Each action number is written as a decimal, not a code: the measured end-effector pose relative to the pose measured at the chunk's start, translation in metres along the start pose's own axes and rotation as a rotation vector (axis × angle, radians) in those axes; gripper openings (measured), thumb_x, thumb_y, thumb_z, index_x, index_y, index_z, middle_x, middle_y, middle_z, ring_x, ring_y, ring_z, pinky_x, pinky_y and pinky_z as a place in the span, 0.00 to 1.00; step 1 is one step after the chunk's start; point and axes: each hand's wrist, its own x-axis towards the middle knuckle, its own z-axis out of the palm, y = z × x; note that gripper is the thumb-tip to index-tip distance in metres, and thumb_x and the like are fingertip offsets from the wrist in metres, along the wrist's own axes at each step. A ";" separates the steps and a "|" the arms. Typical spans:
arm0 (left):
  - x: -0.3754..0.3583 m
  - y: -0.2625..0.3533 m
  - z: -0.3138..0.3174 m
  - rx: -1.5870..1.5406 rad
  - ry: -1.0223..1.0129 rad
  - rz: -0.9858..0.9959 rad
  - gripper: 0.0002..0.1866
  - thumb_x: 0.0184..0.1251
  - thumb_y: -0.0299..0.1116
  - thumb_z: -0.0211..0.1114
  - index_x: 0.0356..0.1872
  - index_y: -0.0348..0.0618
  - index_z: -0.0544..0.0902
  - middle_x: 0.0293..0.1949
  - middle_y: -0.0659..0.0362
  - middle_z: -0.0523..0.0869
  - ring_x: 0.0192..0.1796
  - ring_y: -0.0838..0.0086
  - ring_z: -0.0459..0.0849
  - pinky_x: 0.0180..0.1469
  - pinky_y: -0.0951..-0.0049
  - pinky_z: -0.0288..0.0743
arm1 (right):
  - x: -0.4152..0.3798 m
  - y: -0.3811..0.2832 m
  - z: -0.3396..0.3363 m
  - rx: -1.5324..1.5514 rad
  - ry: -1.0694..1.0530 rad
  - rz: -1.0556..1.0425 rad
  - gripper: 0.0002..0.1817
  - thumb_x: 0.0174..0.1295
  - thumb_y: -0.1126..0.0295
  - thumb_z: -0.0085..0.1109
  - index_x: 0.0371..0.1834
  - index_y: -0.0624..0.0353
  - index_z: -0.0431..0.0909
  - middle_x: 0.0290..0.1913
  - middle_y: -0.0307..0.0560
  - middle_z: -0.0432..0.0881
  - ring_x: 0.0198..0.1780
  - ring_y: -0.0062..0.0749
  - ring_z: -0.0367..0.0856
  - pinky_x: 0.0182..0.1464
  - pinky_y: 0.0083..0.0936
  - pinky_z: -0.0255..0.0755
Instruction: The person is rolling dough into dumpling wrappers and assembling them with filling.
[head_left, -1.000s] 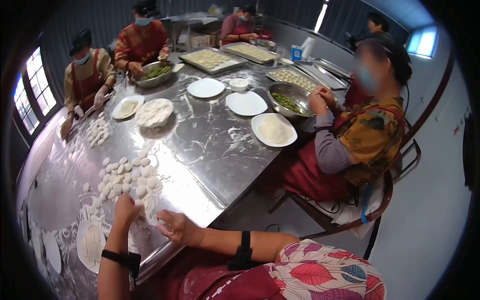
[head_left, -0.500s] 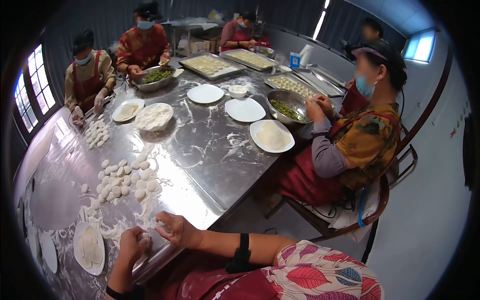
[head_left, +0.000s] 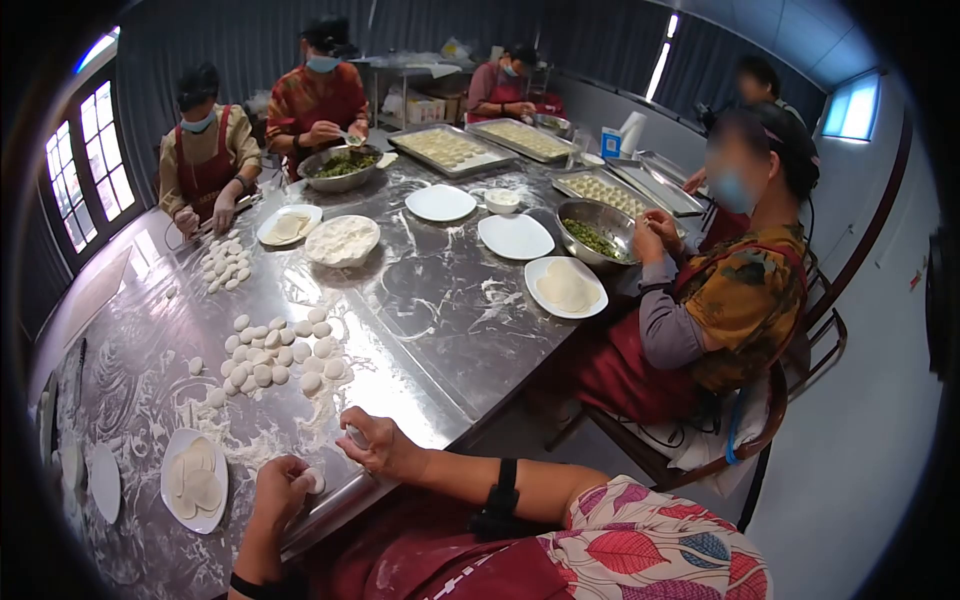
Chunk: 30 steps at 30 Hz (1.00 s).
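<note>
At the steel table's near edge, my left hand has its fingers closed on a small white dough disc. My right hand is a little to the right and higher, its fingers curled round another pale dough piece. The two hands are apart. Behind them lies a cluster of floured dough discs. To the left of my left hand, a white plate holds thin flat wrappers.
A metal bowl of green filling stands before a person seated at the right. Further back are a bowl of flour, white plates and a tray of dumplings. Several other people work round the steel table.
The view has shifted, so the table's contents appear further right. My hands have moved slightly apart, and the dough pieces in them show more clearly.
</note>
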 end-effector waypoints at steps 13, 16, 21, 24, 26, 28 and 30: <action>-0.018 0.009 -0.007 -0.053 -0.107 -0.096 0.06 0.55 0.28 0.62 0.27 0.35 0.79 0.21 0.55 0.81 0.25 0.73 0.79 0.29 0.71 0.72 | 0.006 -0.010 -0.004 -0.064 -0.027 0.053 0.15 0.57 0.72 0.59 0.44 0.58 0.65 0.25 0.59 0.75 0.28 0.57 0.77 0.29 0.40 0.70; -0.008 0.025 -0.013 0.158 -0.049 -0.036 0.08 0.54 0.32 0.63 0.28 0.36 0.80 0.23 0.51 0.82 0.26 0.67 0.80 0.33 0.67 0.73 | 0.035 0.010 0.017 -0.111 0.031 0.003 0.14 0.58 0.71 0.59 0.43 0.57 0.65 0.21 0.56 0.74 0.24 0.50 0.78 0.24 0.37 0.69; 0.014 -0.002 -0.005 0.090 -0.146 -0.011 0.08 0.50 0.31 0.63 0.29 0.37 0.82 0.24 0.50 0.83 0.29 0.65 0.82 0.36 0.68 0.74 | 0.026 -0.001 0.003 -0.102 -0.015 -0.030 0.15 0.57 0.71 0.59 0.44 0.59 0.66 0.24 0.60 0.75 0.28 0.56 0.78 0.28 0.40 0.71; 0.002 -0.003 -0.012 0.069 -0.089 -0.044 0.07 0.48 0.29 0.63 0.28 0.36 0.82 0.24 0.51 0.82 0.28 0.67 0.81 0.35 0.69 0.74 | 0.007 -0.002 -0.004 -0.098 -0.007 -0.036 0.15 0.57 0.71 0.59 0.44 0.59 0.66 0.25 0.60 0.76 0.27 0.56 0.78 0.28 0.40 0.71; 0.000 -0.001 -0.015 -0.023 -0.143 -0.132 0.08 0.48 0.29 0.62 0.29 0.36 0.81 0.24 0.50 0.82 0.28 0.67 0.81 0.34 0.69 0.74 | 0.005 -0.003 -0.002 -0.092 0.017 -0.031 0.15 0.58 0.70 0.59 0.44 0.59 0.66 0.25 0.59 0.76 0.27 0.56 0.78 0.28 0.41 0.71; -0.005 0.000 -0.012 -0.033 -0.153 -0.137 0.07 0.49 0.28 0.62 0.30 0.36 0.81 0.24 0.52 0.82 0.29 0.69 0.80 0.34 0.71 0.73 | 0.030 0.003 0.010 -0.130 0.005 -0.005 0.15 0.57 0.70 0.60 0.44 0.59 0.65 0.26 0.60 0.77 0.28 0.56 0.78 0.27 0.41 0.71; 0.004 0.005 -0.013 0.043 -0.097 -0.041 0.06 0.52 0.26 0.63 0.31 0.36 0.81 0.24 0.57 0.82 0.29 0.74 0.79 0.33 0.73 0.73 | 0.045 0.008 0.017 -0.136 -0.024 0.013 0.16 0.57 0.70 0.60 0.44 0.59 0.65 0.27 0.59 0.77 0.27 0.56 0.78 0.27 0.41 0.71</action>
